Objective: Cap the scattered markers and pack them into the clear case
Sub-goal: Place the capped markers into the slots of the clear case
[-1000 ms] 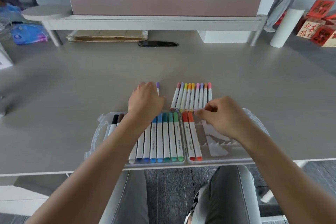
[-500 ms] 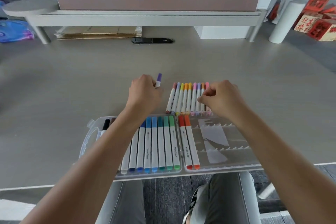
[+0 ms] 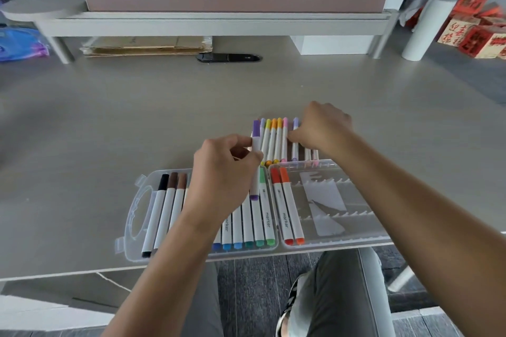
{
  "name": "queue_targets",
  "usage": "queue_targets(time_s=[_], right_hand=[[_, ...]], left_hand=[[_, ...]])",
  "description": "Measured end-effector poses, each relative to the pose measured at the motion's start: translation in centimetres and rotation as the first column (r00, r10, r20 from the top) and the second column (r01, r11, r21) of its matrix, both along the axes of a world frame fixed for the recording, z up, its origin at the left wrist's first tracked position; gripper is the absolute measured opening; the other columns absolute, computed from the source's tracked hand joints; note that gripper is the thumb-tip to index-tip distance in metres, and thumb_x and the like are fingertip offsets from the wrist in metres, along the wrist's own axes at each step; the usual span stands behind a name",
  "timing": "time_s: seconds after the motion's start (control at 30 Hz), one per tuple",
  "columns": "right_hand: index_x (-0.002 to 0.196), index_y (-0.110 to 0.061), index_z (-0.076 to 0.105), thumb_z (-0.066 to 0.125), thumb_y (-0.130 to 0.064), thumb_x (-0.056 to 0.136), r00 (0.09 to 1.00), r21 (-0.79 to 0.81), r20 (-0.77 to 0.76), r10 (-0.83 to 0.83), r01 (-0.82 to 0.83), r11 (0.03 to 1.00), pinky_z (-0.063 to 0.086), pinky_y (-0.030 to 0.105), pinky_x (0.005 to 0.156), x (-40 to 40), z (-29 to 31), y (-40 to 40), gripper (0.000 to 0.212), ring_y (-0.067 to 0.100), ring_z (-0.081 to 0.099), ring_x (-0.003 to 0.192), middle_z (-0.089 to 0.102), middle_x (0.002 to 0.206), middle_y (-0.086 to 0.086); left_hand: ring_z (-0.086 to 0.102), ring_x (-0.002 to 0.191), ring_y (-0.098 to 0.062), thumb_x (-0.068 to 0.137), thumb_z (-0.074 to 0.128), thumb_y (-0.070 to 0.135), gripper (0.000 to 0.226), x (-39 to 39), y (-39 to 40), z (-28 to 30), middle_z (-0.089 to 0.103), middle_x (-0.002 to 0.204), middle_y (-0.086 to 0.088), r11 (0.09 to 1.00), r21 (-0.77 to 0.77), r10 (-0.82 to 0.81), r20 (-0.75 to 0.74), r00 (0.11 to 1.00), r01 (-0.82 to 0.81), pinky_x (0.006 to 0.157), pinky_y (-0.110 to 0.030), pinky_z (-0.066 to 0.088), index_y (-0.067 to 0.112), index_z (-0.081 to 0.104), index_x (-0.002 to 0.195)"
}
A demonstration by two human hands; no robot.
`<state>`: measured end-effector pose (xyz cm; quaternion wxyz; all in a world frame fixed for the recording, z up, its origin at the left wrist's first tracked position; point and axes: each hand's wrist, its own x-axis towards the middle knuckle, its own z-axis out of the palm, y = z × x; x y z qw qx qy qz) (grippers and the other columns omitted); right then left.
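Grey bench [image 3: 109,123], person seated at near edge. Clear case [image 3: 137,216] lies open flat along the near edge, two halves side by side. Left half: black and two brown markers [image 3: 164,208] at far left, then a run with blue to green ends [image 3: 246,244], partly hidden under the left forearm. Left hand [image 3: 224,172] above the left half, grip clamped on a purple marker [image 3: 256,145], pinched between thumb and fingers; marker stands lengthwise, cap end pointing away, its near purple end over the green marker by the case's middle divider. Right half: red and orange markers [image 3: 287,216] in the leftmost slots, the remaining ribbed slots [image 3: 328,200] showing a white paper insert. Just beyond the case's far edge, a row of capped markers [image 3: 273,142] lies on the bench, side by side, with lilac, yellow, orange and pink caps. Right hand [image 3: 323,128] rests on the right end of that row, fingers curled down onto the markers there; whether its grip is clamped on one of them, cannot tell. Far side: raised shelf [image 3: 219,23], flattened cardboard [image 3: 147,45] beneath it, red boxes [image 3: 476,33] at far right.
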<state>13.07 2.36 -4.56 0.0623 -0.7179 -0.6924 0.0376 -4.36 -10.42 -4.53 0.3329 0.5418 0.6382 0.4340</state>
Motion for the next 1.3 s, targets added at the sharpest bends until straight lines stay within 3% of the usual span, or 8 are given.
queue_targets(time_s=[0.2, 0.37, 0.47, 0.6, 0.73, 0.83, 1.07, 1.3], right_hand=[[0.089, -0.019, 0.061, 0.066, -0.049, 0.092, 1.0, 0.027, 0.015, -0.012, 0.012, 1.0, 0.036, 0.028, 0.062, -1.1, -0.2, -0.2, 0.031, 0.023, 0.056, 0.074, 0.055, 0.075, -0.001], [0.072, -0.017, 0.057, 0.065, -0.047, 0.091, 0.955, 0.064, -0.286, -0.075, 0.097, 0.993, 0.03, 0.026, 0.054, 0.7, 0.8, -1.8, 0.036, 0.019, 0.056, 0.062, 0.053, 0.062, -0.002], [0.073, -0.004, 0.069, 0.069, -0.041, 0.078, 0.87, 0.022, -0.481, -0.106, 0.133, 0.991, 0.034, 0.026, 0.056, 2.8, 1.8, -3.3, 0.037, 0.02, 0.046, 0.05, 0.05, 0.052, 0.003], [0.072, -0.001, 0.076, 0.072, -0.046, 0.07, 0.808, 0.025, -0.586, -0.061, 0.093, 0.995, 0.04, 0.034, 0.061, 5.3, 1.5, -5.8, 0.045, 0.02, 0.052, 0.055, 0.073, 0.073, 0.02], [0.067, 0.004, 0.073, 0.077, -0.038, 0.077, 0.772, 0.033, -0.635, -0.02, 0.053, 0.998, 0.038, 0.036, 0.06, 7.2, 1.1, -8.3, 0.043, 0.021, 0.049, 0.054, 0.067, 0.07, 0.027], [0.063, 0.001, 0.072, 0.077, -0.034, 0.078, 0.764, 0.042, -0.645, 0.01, 0.023, 0.999, 0.04, 0.034, 0.059, 8.1, 0.7, -9.3, 0.039, 0.021, 0.052, 0.053, 0.07, 0.069, 0.023], [0.063, -0.003, 0.074, 0.077, -0.035, 0.083, 0.746, -0.046, -0.664, 0.049, -0.106, 0.993, 0.033, 0.026, 0.053, 8.2, 0.1, -11.4, 0.038, 0.016, 0.04, 0.045, 0.063, 0.059, 0.02], [0.062, -0.008, 0.075, 0.076, -0.036, 0.084, 0.777, -0.12, -0.627, 0.055, -0.166, 0.979, 0.04, 0.028, 0.055, 7.1, -0.4, -12.1, 0.036, 0.012, 0.047, 0.042, 0.065, 0.051, 0.003]], left_hand=[[0.074, 0.074, -0.019, 0.093, 0.068, 0.021, 0.011, 0.8, -1.2, -0.3, 0.075, 0.081, 0.004, 0.998, -0.067, -0.002, -0.017, 1.0, 0.001, 0.065, -0.038, 0.063, 0.022, 0.073, 0.103], [0.065, 0.059, -0.013, 0.091, 0.069, 0.024, 0.009, 2.6, -2.2, -0.1, 0.071, 0.076, 0.0, 0.995, -0.086, -0.051, -0.039, 0.998, 0.048, 0.044, -0.017, 0.047, 0.018, 0.069, 0.098], [0.049, 0.041, -0.008, 0.092, 0.065, 0.024, 0.012, 4.5, -2.7, -0.5, 0.06, 0.06, -0.001, 0.996, -0.073, -0.068, -0.134, 0.989, 0.059, 0.041, -0.026, 0.044, 0.014, 0.068, 0.088], [0.054, 0.049, -0.009, 0.088, 0.062, 0.027, 0.006, 6.6, -3.1, -1.1, 0.057, 0.06, 0.003, 0.995, -0.098, -0.059, -0.307, 0.95, 0.031, 0.049, -0.03, 0.047, 0.022, 0.065, 0.086], [0.066, 0.071, -0.017, 0.088, 0.057, 0.036, 0.021, 8.0, -3.4, -1.5, 0.064, 0.069, 0.009, 0.996, -0.086, -0.058, -0.466, 0.883, 0.021, 0.077, -0.04, 0.056, 0.032, 0.063, 0.108], [0.064, 0.073, -0.015, 0.091, 0.055, 0.037, 0.02, 8.5, -3.5, -1.7, 0.062, 0.069, 0.011, 0.997, -0.067, -0.059, -0.559, 0.827, 0.026, 0.08, -0.039, 0.053, 0.032, 0.063, 0.108], [0.058, 0.108, -0.02, 0.098, 0.055, 0.032, 0.03, 8.1, -5.3, -2.5, 0.067, 0.115, 0.008, 0.998, 0.044, -0.005, -0.643, 0.766, 0.044, 0.097, -0.04, 0.044, 0.027, 0.067, 0.126], [0.053, 0.109, -0.022, 0.099, 0.052, 0.046, 0.035, 7.2, -5.2, -3.5, 0.065, 0.112, 0.004, 0.997, 0.042, -0.017, -0.696, 0.718, 0.064, 0.095, -0.042, 0.042, 0.035, 0.063, 0.13]])
